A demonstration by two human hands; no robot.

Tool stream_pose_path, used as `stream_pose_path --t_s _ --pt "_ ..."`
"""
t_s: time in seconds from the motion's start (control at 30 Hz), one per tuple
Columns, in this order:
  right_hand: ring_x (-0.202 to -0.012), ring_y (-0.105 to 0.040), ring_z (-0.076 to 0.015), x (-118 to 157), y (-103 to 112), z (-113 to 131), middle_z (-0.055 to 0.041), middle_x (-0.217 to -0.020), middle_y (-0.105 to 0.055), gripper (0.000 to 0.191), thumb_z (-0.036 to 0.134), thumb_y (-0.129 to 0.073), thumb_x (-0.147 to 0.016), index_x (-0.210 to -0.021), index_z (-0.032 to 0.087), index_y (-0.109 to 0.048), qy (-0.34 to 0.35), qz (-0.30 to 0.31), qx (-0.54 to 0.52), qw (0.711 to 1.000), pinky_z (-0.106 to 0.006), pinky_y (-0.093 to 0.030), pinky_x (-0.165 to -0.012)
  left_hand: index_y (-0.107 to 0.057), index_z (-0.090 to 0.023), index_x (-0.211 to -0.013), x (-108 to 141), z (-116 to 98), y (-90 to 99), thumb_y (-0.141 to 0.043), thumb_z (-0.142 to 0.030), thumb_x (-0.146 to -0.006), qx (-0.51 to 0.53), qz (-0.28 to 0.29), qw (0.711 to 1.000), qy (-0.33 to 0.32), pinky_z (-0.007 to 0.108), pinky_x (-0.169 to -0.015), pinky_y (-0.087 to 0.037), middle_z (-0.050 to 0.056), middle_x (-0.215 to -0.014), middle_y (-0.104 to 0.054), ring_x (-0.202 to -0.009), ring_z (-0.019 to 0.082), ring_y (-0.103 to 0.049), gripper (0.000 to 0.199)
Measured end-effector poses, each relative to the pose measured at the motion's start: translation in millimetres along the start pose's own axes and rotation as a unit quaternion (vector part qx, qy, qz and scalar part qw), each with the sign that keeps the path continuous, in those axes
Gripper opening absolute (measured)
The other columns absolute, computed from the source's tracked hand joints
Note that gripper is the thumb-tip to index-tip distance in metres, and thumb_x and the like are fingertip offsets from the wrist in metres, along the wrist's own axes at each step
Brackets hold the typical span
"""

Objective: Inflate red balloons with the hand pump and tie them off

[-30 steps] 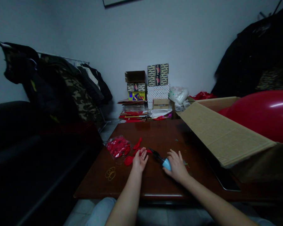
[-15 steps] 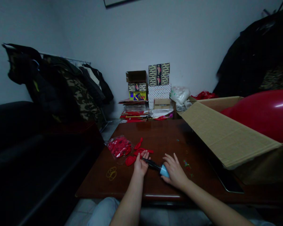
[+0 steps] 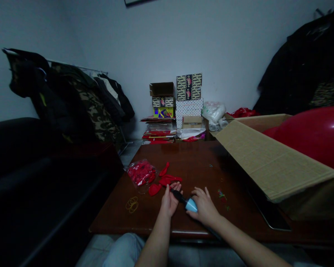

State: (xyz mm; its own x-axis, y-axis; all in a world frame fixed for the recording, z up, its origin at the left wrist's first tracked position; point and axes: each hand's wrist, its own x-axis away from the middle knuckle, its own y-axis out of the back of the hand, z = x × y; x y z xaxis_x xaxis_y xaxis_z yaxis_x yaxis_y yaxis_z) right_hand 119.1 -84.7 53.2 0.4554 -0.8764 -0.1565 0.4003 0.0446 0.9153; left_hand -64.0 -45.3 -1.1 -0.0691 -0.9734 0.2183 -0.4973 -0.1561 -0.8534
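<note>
A hand balloon pump with a light-blue body [image 3: 191, 205] and a black nozzle slants between my hands above the table's near half. My right hand [image 3: 204, 207] is closed over the blue part from above. A dark length shows beneath my right wrist, seemingly part of the pump. My left hand [image 3: 171, 200] is turned palm up, with the black nozzle lying between its thumb and fingers. Just beyond my left fingertips lie several flat red balloons [image 3: 155, 189]. Whether one touches the nozzle tip, I cannot tell.
A clear bag of red balloons [image 3: 141, 173] and yellow rubber bands [image 3: 131, 204] lie on the left of the brown table [image 3: 111, 217]. On the right are small coloured bits [image 3: 221, 194], a dark flat device [image 3: 269, 211] and a cardboard box [image 3: 278, 159] holding inflated red balloons [image 3: 314, 137].
The pump and my right hand have shifted slightly left and towards me. My left thumb has come up beside the nozzle tip. A dark length now shows below my right wrist.
</note>
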Motion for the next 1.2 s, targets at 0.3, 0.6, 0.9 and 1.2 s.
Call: stream_pose_path --t_s 0.3,0.6,0.9,1.2 --pt "-0.125 -0.031 -0.0279 -5 -2 7 -0.0081 -0.118 -0.052 0.047 0.054 -0.058 -0.066 -0.098 0.021 -0.062 -0.034 0.023 -0.016 0.999 -0.047 0.001 -0.106 -0.060 -0.016 -0.092 -1 1 7.1 -0.048 -0.037 -0.084 0.048 0.009 0.999 -0.016 0.044 -0.097 -0.037 0.013 -0.124 -0.053 -0.122 0.026 -0.042 0.026" --pt "-0.125 -0.031 -0.0284 -1 -7 18 -0.0078 -0.119 -0.053 0.043 0.053 -0.055 -0.069 -0.097 0.021 -0.064 -0.070 0.008 -0.023 0.997 -0.048 -0.001 -0.106 -0.061 -0.016 -0.087 2 1 0.9 -0.052 -0.027 -0.082 0.028 -0.003 1.000 -0.008 0.043 -0.096 -0.037 0.011 -0.121 -0.055 -0.123 0.024 -0.041 0.014" --pt "-0.123 -0.034 -0.0281 -3 -13 27 -0.0084 -0.115 -0.055 0.041 0.051 -0.055 -0.069 -0.096 0.020 -0.064 -0.062 0.001 -0.012 0.998 -0.047 -0.003 -0.106 -0.058 -0.016 -0.080 3 0 0.3 -0.052 -0.033 -0.082 0.041 0.019 0.999 0.003 0.045 -0.092 -0.040 0.013 -0.119 -0.055 -0.119 0.026 -0.045 0.018" --pt "-0.123 -0.032 -0.0298 -1 -23 52 -0.0151 -0.110 -0.057 0.051 0.053 -0.047 -0.075 -0.100 0.012 -0.063 -0.069 0.001 0.074 0.995 -0.045 0.000 -0.107 -0.048 -0.018 -0.071 3 5 -4.4 -0.058 -0.034 -0.077 0.023 -0.052 0.996 -0.065 0.034 -0.066 -0.048 -0.005 -0.057 -0.046 -0.049 0.008 -0.045 0.020"
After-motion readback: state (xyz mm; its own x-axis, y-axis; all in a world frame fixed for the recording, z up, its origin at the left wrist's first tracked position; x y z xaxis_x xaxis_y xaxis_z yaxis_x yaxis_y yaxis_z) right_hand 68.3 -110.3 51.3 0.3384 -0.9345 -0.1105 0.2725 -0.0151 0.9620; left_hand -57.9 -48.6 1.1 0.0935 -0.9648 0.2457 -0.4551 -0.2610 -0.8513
